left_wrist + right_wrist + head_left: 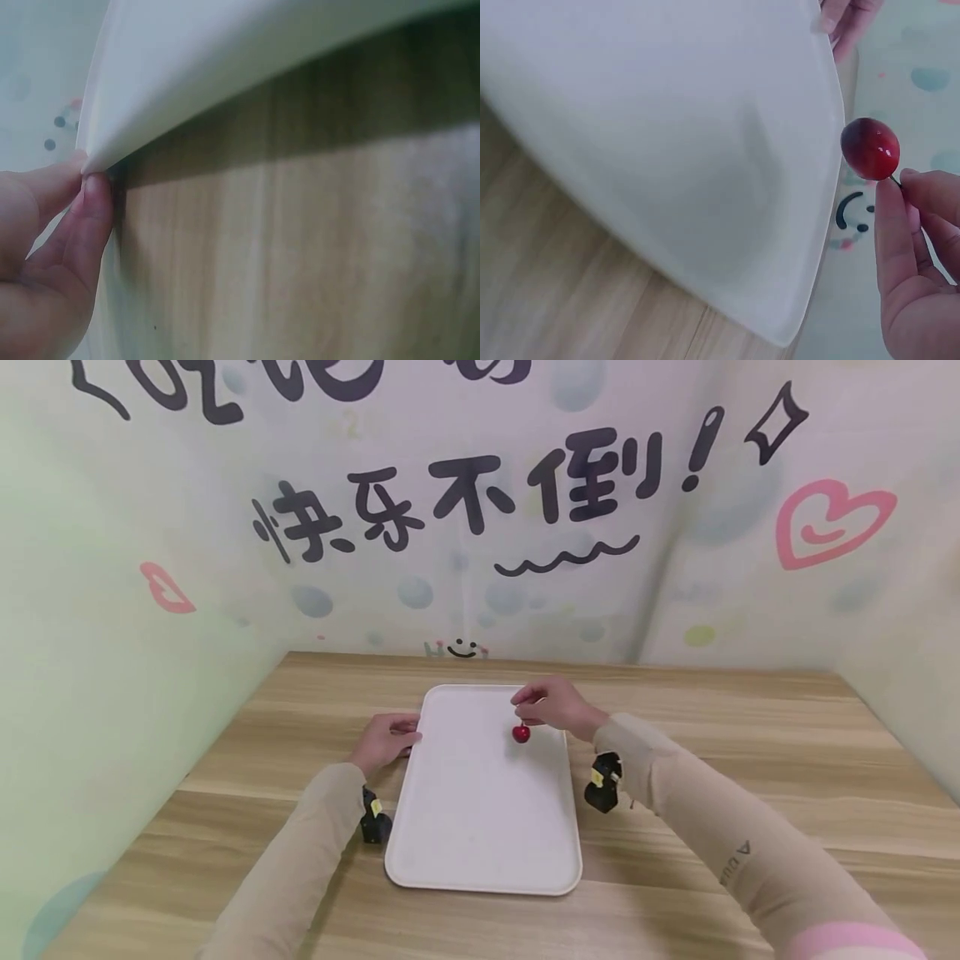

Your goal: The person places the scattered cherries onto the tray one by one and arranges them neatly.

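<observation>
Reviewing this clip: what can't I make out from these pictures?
- Far end of the cherry stem: right wrist view, covered by the right hand.
- Top row of wall writing: cut off by the head view's upper edge.
- Lettering on the right sleeve: too small to read, head view.
- Tabletop beneath the white tray: covered by it, head view.

I note a smooth, glossy cherry (521,734) below the right fingers (894,232); smooth, plastic-looking tray (480,810) at the left fingers (94,225); wood-grained tabletop (757,718) beneath both.
</observation>
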